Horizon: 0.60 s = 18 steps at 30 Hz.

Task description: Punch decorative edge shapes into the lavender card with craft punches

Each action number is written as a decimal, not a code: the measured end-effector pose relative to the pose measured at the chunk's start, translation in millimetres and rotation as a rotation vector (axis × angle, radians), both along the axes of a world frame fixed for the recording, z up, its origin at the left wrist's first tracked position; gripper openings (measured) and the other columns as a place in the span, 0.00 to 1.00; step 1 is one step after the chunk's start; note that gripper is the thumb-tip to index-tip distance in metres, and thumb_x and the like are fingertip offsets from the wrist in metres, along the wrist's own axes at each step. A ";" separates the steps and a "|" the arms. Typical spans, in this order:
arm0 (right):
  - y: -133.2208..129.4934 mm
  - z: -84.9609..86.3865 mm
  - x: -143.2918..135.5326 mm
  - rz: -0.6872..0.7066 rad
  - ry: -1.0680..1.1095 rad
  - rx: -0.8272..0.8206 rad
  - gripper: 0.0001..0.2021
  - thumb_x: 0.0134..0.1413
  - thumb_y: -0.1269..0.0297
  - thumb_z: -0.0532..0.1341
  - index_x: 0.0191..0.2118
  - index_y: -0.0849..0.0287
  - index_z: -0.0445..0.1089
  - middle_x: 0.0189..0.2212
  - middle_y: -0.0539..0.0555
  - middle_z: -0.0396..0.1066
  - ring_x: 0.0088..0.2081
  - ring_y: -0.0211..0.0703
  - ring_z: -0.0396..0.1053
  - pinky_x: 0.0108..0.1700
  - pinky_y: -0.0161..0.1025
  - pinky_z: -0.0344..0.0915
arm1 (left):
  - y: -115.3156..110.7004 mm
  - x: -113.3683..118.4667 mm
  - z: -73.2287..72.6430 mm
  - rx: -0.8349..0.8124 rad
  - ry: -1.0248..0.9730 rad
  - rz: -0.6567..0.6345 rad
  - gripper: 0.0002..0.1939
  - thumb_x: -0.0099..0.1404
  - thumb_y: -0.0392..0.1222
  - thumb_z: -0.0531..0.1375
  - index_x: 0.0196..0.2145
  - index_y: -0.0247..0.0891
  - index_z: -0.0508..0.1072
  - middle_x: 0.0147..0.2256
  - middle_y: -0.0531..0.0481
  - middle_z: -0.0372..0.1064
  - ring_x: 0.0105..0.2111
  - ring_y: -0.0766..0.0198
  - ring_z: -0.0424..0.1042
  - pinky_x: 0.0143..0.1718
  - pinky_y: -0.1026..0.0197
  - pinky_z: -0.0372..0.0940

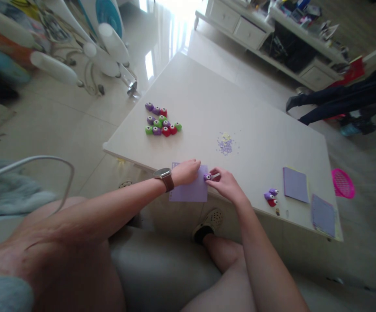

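Note:
A purple sheet of paper (188, 193) with small holes along its left side lies at the near edge of the white table (201, 91) and sticks out past it. My left hand (188, 171), with a watch on its wrist, is closed over the sheet's upper part; what its fingers hold, if anything, is hidden. My right hand (222, 182) grips a small purple punch (207, 177) with a white eye-like top, at the sheet's right edge.
Several purple, green and red punches (157, 123) stand at the table's left. Tiny paper bits (226, 145) lie mid-table. More punches (270, 196) and paper stacks (295, 185) are at right. A person's dark-clothed legs (344, 93) are beyond, near a pink basket (343, 183).

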State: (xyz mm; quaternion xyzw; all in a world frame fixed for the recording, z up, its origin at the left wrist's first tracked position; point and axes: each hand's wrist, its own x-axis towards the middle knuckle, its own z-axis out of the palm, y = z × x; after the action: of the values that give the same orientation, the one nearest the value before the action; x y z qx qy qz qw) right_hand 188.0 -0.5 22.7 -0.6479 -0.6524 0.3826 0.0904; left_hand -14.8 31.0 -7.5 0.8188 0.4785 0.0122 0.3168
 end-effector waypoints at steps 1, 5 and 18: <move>0.4 0.2 1.3 -0.039 0.009 -0.038 0.08 0.57 0.67 0.71 0.41 0.57 0.75 0.41 0.56 0.81 0.38 0.43 0.77 0.42 0.38 0.71 | 0.1 0.3 0.3 -0.003 0.001 0.002 0.11 0.71 0.34 0.54 0.48 0.35 0.71 0.49 0.40 0.75 0.47 0.55 0.76 0.49 0.58 0.69; 2.5 -4.8 5.0 -0.119 0.012 -0.099 0.08 0.61 0.59 0.69 0.40 0.59 0.76 0.39 0.57 0.81 0.38 0.44 0.77 0.41 0.39 0.70 | 0.2 2.1 4.3 -0.018 0.000 0.024 0.13 0.74 0.44 0.54 0.49 0.35 0.72 0.49 0.38 0.75 0.48 0.52 0.77 0.49 0.56 0.69; 9.7 -15.7 4.1 -0.111 -0.107 -0.033 0.14 0.52 0.54 0.72 0.27 0.57 0.72 0.27 0.52 0.77 0.31 0.43 0.73 0.34 0.37 0.64 | -4.4 10.4 6.8 0.019 0.049 0.054 0.31 0.75 0.65 0.55 0.54 0.30 0.72 0.51 0.32 0.75 0.51 0.46 0.78 0.48 0.54 0.70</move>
State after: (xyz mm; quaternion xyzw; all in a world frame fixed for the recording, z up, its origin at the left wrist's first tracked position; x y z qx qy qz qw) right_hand 192.2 9.2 6.9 -0.7041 -0.6130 0.3524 0.0656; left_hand -4.5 26.7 -0.7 0.8087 0.5079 0.0052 0.2968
